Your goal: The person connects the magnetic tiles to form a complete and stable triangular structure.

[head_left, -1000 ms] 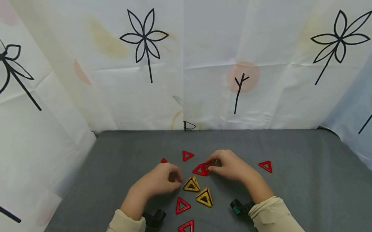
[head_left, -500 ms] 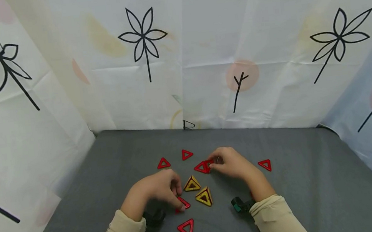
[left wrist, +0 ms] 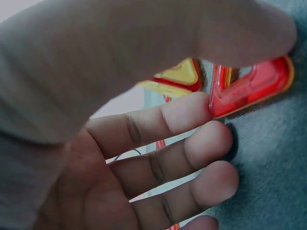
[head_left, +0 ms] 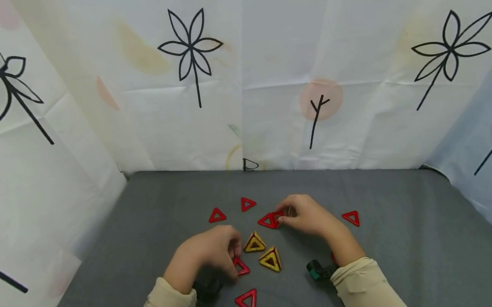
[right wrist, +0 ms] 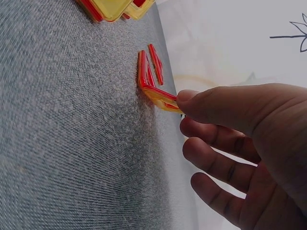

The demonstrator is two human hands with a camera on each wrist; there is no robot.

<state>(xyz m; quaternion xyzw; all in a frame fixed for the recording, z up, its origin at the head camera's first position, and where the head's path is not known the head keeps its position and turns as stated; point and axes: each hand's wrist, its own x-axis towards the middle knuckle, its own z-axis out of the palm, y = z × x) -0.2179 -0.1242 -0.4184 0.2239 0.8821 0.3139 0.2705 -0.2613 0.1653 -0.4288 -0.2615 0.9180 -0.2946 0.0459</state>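
Observation:
My left hand (head_left: 214, 252) pinches a red triangle tile (left wrist: 274, 79) between thumb and index finger, low over the grey cloth; the other fingers stretch out apart. In the right wrist view, thumb and forefinger of my right hand (head_left: 306, 217) grip a tilted triangle tile (right wrist: 160, 99), red and yellow. Its edge meets a second red triangle tile (right wrist: 142, 72), so the two form an angle. Between the hands are two yellow triangular pieces with red edges, one farther back (head_left: 253, 249) and a nearer yellow piece (head_left: 274, 266).
Loose red triangle tiles lie around: a near tile (head_left: 254, 301), a back-left tile (head_left: 218, 220), a back-middle tile (head_left: 243, 204) and a right tile (head_left: 350, 213). A sliver of red shows beside the right wrist. Patterned white curtains (head_left: 280, 134) border the grey table (head_left: 422, 234).
My left hand has moved from beside the farther yellow piece toward me, onto the red tile. The right hand keeps its grip, and its two tiles have shifted slightly right.

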